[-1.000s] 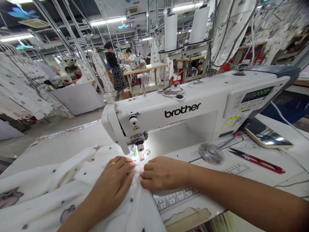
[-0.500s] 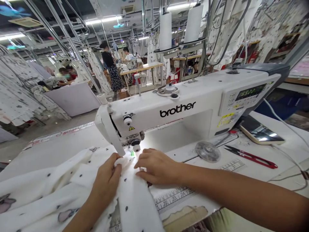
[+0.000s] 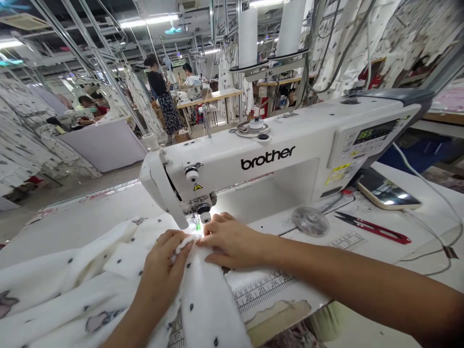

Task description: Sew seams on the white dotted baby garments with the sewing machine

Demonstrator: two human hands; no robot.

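Observation:
A white dotted fabric (image 3: pixel 72 285) lies across the table in front of a white Brother sewing machine (image 3: pixel 268 159). My left hand (image 3: pixel 163 270) pinches a folded edge of the fabric just below the needle area (image 3: pixel 199 220). My right hand (image 3: pixel 232 244) presses closed fingers on the same edge, right beside the presser foot. Both hands touch each other at the fabric fold.
Red thread snips (image 3: pixel 373 228) and a phone (image 3: pixel 386 193) lie on the table to the right, beside a round bobbin winder disc (image 3: pixel 310 221). A printed ruler (image 3: pixel 264 290) runs along the table's front. Other people work at tables in the background.
My left hand went from lying flat on the fabric to pinching its edge. Both hands moved the fold up closer under the needle.

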